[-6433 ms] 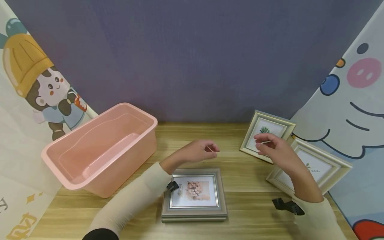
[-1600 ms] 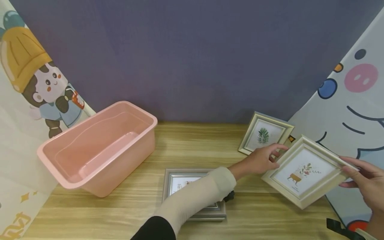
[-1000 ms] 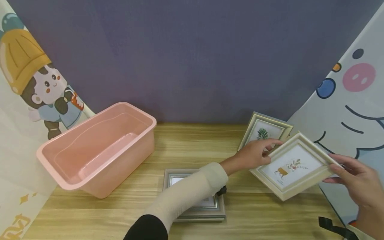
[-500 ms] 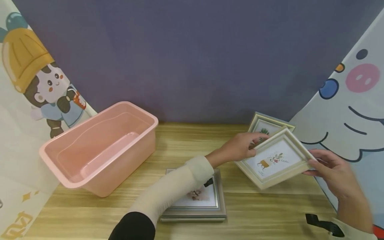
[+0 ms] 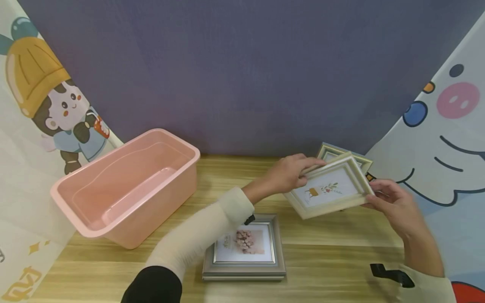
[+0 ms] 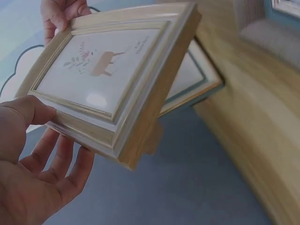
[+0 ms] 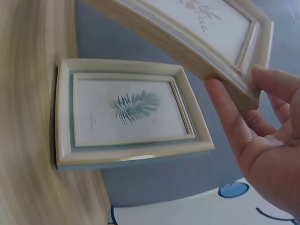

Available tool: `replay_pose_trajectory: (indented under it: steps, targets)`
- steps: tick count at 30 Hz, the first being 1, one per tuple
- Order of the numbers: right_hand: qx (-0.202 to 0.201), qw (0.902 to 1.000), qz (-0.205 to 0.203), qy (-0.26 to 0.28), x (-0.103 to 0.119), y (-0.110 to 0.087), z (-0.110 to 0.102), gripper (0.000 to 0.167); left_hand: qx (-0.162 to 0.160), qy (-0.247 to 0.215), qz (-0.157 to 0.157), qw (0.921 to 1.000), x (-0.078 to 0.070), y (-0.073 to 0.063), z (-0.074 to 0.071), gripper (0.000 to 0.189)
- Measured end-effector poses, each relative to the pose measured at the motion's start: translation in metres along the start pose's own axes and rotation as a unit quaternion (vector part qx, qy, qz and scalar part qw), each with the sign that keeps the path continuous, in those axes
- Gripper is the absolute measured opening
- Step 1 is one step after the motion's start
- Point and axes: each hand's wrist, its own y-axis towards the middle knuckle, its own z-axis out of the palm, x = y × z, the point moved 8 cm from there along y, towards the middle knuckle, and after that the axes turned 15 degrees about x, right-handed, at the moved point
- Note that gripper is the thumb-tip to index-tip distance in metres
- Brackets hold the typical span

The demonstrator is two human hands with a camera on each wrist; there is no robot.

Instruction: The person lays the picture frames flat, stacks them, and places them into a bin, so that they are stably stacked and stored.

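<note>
Both hands carry a cream picture frame (image 5: 327, 189) with a plant-pot print, tilted above the table. My left hand (image 5: 289, 172) pinches its left edge; in the left wrist view the thumb lies on the front and the fingers (image 6: 63, 161) are behind. The right hand (image 5: 395, 206) pinches the opposite corner between thumb and fingers. Partly hidden behind it, a second frame with a green leaf print (image 7: 136, 108) stands at the back right. A grey-brown frame with a flower print (image 5: 244, 244) lies flat below my left forearm.
A deep pink plastic bin (image 5: 151, 206) stands at the left on the wood-grain table (image 5: 322, 269). The dark wall (image 5: 242, 84) closes off the back. Printed cartoon panels (image 5: 460, 139) flank both sides.
Both hands gripped the plant-pot frame at the right, lifted it, and have carried it left and slightly back. It now overlaps the leaf frame, and the flower print shows more.
</note>
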Motion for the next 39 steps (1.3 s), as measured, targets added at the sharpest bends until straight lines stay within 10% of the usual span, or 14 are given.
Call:
replay_pose_trajectory:
  steps: [17,30,39]
  targets:
    - [0.028,0.9809,0.075,-0.177,-0.025,0.037,0.05,0.025,-0.026,0.129,-0.03,0.9909,0.008,-0.039,-0.048,0.048]
    - [0.062,0.9882,0.059,-0.126,-0.053,0.071,0.1,0.024,-0.061,0.22,-0.052,0.9722,0.008,-0.069,-0.067,0.041]
    - [0.076,0.9878,0.063,-0.12,-0.069,0.074,0.109,0.023,-0.055,0.195,-0.064,0.9771,0.022,-0.087,-0.057,0.049]
